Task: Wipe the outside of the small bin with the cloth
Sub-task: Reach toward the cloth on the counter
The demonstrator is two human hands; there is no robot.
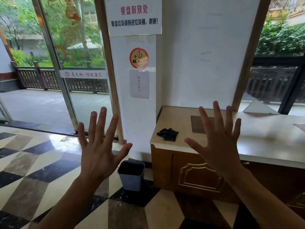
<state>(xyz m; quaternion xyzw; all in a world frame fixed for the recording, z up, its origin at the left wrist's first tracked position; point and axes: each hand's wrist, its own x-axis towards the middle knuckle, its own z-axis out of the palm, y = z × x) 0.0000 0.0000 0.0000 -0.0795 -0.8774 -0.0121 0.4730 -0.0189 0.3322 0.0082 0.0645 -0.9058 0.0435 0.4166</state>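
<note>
Both hands raised, fingers spread, gripping nothing.
Small bin (131, 176) stands upright on the floor — mouth up — left of the cabinet (189, 176); cloth (167, 134) lies on the counter (264, 138); left hand (99, 152) and right hand (219, 144) are empty.

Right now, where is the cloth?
In the head view, the dark cloth lies crumpled on the counter near its left front corner, above the small grey bin on the floor, untouched by either hand.
</note>
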